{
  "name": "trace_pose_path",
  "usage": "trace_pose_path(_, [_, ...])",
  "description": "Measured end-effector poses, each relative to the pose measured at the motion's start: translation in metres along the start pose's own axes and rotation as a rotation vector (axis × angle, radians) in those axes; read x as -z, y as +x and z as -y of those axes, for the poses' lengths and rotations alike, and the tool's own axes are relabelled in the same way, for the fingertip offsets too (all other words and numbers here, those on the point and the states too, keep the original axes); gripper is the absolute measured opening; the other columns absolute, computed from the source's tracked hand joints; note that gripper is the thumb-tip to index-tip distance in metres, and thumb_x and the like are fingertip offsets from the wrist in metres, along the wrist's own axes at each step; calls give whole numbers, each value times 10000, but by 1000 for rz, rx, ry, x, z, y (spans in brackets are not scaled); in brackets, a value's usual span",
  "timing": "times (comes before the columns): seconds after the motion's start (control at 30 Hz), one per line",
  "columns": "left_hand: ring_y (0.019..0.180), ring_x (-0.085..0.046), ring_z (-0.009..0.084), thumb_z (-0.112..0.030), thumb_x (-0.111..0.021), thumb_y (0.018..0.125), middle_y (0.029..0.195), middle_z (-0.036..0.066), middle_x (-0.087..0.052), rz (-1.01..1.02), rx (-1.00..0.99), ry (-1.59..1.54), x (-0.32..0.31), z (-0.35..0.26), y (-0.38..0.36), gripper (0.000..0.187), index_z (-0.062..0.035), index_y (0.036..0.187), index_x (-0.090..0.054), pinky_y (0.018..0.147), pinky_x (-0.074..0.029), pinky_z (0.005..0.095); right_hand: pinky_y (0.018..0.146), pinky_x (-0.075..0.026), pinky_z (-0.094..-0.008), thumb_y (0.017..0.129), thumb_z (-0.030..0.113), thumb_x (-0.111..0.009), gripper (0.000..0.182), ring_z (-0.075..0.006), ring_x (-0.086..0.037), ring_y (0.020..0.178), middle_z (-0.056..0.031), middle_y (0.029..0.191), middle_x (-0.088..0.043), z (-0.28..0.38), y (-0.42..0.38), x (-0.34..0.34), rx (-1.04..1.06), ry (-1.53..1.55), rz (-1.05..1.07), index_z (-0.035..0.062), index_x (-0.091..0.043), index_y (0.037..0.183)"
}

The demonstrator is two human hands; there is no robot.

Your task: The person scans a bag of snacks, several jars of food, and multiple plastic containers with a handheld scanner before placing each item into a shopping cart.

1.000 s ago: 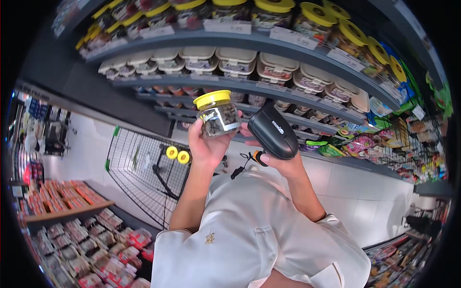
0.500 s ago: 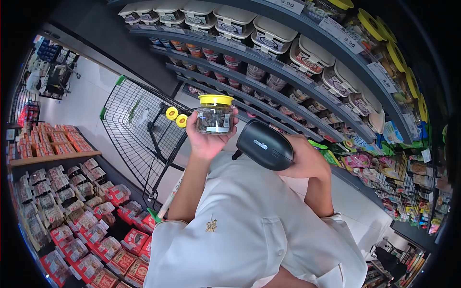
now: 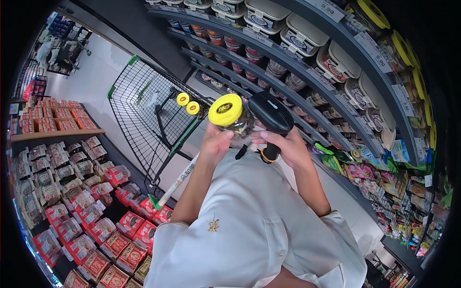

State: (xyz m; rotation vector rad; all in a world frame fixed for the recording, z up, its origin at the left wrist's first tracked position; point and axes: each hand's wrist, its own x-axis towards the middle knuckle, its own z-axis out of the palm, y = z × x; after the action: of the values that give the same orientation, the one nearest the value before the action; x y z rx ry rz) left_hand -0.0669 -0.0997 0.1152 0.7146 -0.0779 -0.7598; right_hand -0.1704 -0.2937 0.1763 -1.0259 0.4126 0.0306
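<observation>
My left hand (image 3: 215, 144) is wrapped round a clear jar (image 3: 244, 124) of dark contents. The jar is tilted so its yellow lid (image 3: 225, 109) faces up toward me. In my right hand (image 3: 289, 148) is a black barcode scanner (image 3: 271, 112), gripped by its handle, with the rounded head pointing away from me. The scanner's head sits close beside the jar, and the fingertips of my right hand come near the jar's lower side.
Ahead on the left stands a wire shopping cart (image 3: 139, 103) with two yellow-lidded jars (image 3: 187, 103) at its near side. Shelves (image 3: 269, 43) of lidded tubs curve along the right. Packaged goods (image 3: 91, 221) fill a low display on the left, beside stacked orange boxes (image 3: 50, 115).
The jar has tipped from upright, turning its lid toward me. The scanner has swung up and round, so its handle now shows, and my right hand has come closer to the jar.
</observation>
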Motion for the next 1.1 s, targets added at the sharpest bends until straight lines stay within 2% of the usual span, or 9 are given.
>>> trace_pose_path(0.07, [1393, -453, 259, -145, -764, 801, 1490, 103, -478, 14, 17, 37, 12, -7, -2, 857, -73, 1527, -315, 1191, -319, 439, 886, -613, -441, 864, -22, -697, 533, -320, -694, 1066, -177, 1259, -637, -7, 9, -6, 18, -4, -47, -31, -531, 1371])
trace_pose_path(0.1, [1408, -434, 252, -227, -679, 918, 1499, 107, -465, 154, -40, -49, 18, -12, 1, 736, -68, 1532, -305, 1206, -289, 433, 890, -611, -442, 859, -28, -700, 531, -314, -693, 1066, -174, 1261, -637, -10, 13, -10, 20, -12, -59, -29, -538, 1364])
trace_pose_path(0.2, [1423, -417, 285, -376, -550, 1023, 1548, 124, -419, -8, 125, -81, 29, -35, 3, 659, -66, 1547, -297, 1212, -275, 496, 903, -606, -445, 843, -42, -710, 526, -295, -690, 1063, -165, 1260, -640, -19, 26, -27, 10, -39, -80, -24, -554, 1344])
trace_pose_path(0.23, [1410, -432, 275, -304, -470, 1066, 1536, 110, -431, -65, 177, -14, 27, -50, 4, 567, -78, 1552, -286, 1192, -306, 501, 908, -603, -446, 838, -43, -715, 525, -289, -690, 1061, -162, 1256, -642, -22, 32, -35, 0, -45, -82, -24, -558, 1338])
trace_pose_path(0.4, [1371, -476, 266, -159, -591, 992, 1467, 145, -470, -170, 106, 8, 68, -89, 3, 645, -45, 1543, -275, 1164, -381, 455, 856, -524, -286, 838, 78, -801, 425, -119, -640, 961, -39, 1084, -699, -37, 67, -73, -71, -98, -58, 26, -662, 1236])
trace_pose_path(0.5, [1277, -571, 262, -174, -697, 905, 1368, 148, -572, -232, 105, -20, 125, -105, 7, 629, 4, 1447, -433, 1097, -466, 427, 856, -555, -308, 876, 80, -755, 464, -179, -695, 1003, -93, 1149, -705, -43, 89, -100, -214, -45, -13, 2, -601, 1308])
trace_pose_path(0.73, [1110, -629, 173, -247, -681, 966, 1185, 108, -663, -628, -187, 86, 321, -136, 102, 378, -1, 1232, -574, 930, -506, 310, 784, -594, -318, 899, 54, -699, 478, -232, -724, 978, -131, 1271, -664, -101, 116, -116, -491, -53, 40, -4, -559, 1353])
trace_pose_path(0.9, [890, -578, 93, -291, -788, 892, 1062, 37, -646, -862, 110, 316, 492, -122, 177, 468, -23, 1213, -576, 762, -439, 254, 806, -603, -336, 922, 33, -678, 438, -247, -715, 1015, -137, 1268, -656, -134, 120, -114, -516, -63, -22, -11, -559, 1341])
trace_pose_path(1.1, [745, -509, 75, -316, -833, 849, 980, 23, -592, -1049, 202, 398, 566, -76, 237, 559, -42, 1223, -521, 665, -447, 232, 848, -618, -386, 933, -26, -646, 382, -305, -704, 1047, -166, 1255, -641, -138, 129, -117, -541, 55, -94, -34, -567, 1307])
